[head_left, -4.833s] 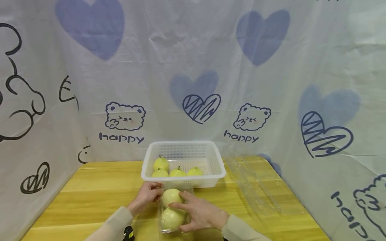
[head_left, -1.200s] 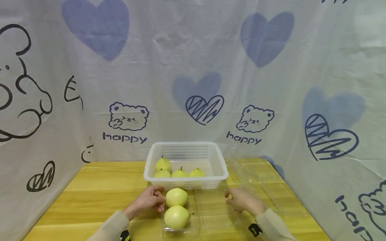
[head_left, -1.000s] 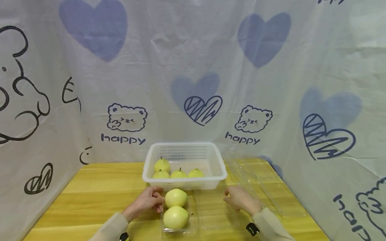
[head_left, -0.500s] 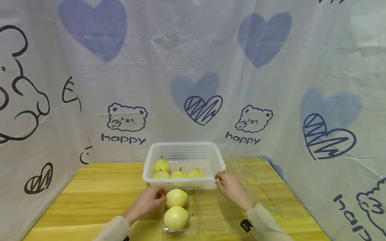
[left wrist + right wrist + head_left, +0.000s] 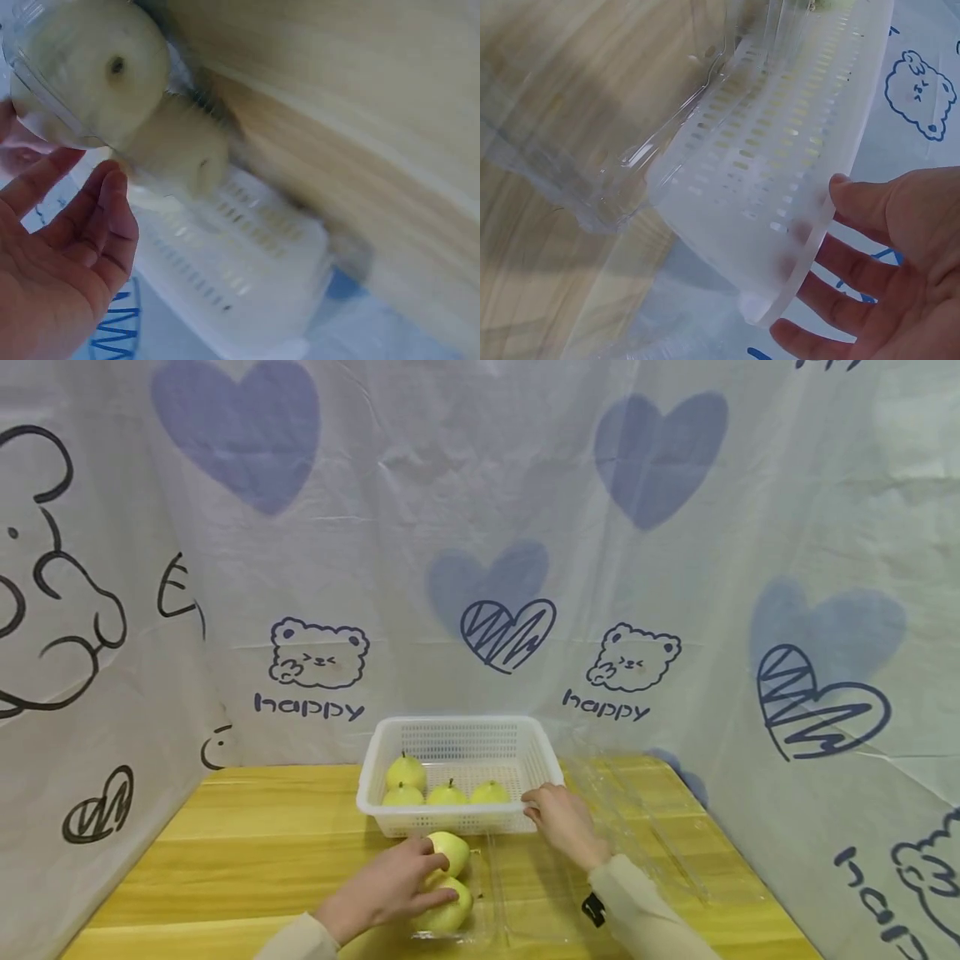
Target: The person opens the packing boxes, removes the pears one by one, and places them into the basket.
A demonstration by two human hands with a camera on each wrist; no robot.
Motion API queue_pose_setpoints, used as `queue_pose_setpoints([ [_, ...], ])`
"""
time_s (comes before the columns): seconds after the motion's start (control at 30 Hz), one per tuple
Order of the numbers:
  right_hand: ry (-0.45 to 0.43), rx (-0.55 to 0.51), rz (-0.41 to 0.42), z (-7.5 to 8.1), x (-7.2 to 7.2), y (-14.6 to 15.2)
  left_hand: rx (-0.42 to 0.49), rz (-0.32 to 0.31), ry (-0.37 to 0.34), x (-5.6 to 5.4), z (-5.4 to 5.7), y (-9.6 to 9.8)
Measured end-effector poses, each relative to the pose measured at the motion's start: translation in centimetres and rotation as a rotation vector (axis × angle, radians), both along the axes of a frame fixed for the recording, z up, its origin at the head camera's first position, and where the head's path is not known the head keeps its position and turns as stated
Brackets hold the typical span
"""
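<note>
Head view: my left hand (image 5: 390,885) rests with loose fingers over two pears (image 5: 448,877) already seated in the clear clamshell tray (image 5: 491,910) on the table (image 5: 247,852). My right hand (image 5: 558,817), fingers relaxed, touches the white basket (image 5: 540,758) rim. Four pears (image 5: 444,789) left in it, lid still open; I'd judge packing partway.

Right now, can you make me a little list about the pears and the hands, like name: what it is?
left hand: rests on the two pears in the clear tray, fingers fairly straight
pears in clear tray: two, one behind the other
clear tray: open on the wooden table, in front of the basket
right hand: fingers at the basket's right front corner
white basket: holds four pears
pears in basket: pale green, near the front wall
</note>
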State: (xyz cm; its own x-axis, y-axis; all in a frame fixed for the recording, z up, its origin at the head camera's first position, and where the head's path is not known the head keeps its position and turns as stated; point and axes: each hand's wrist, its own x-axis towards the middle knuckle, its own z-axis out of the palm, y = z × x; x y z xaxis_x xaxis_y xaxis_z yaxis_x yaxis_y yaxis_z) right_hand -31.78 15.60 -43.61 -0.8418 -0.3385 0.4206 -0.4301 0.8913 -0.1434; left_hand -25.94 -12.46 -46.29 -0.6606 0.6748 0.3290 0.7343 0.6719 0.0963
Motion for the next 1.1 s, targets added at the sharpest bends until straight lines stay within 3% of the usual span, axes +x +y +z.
queue_pose_setpoints([
  [0.17,-0.021,-0.011,-0.012,0.1,-0.1,-0.3,-0.138,0.048,0.055,1.1,0.4,1.0],
  [0.3,-0.029,-0.019,-0.015,0.0,0.0,-0.3,-0.185,0.084,-0.002,1.6,0.4,1.7],
  [0.43,-0.03,-0.011,-0.014,-0.2,-0.1,-0.3,-0.165,0.092,-0.064,1.5,0.0,2.1],
  [0.73,-0.031,-0.005,-0.021,-0.5,-0.1,-0.3,-0.081,0.126,-0.116,1.6,-0.8,2.6],
  [1.1,0.004,-0.028,-0.002,-0.3,0.0,-0.3,-0.075,0.269,-0.119,1.8,-1.4,3.9],
])
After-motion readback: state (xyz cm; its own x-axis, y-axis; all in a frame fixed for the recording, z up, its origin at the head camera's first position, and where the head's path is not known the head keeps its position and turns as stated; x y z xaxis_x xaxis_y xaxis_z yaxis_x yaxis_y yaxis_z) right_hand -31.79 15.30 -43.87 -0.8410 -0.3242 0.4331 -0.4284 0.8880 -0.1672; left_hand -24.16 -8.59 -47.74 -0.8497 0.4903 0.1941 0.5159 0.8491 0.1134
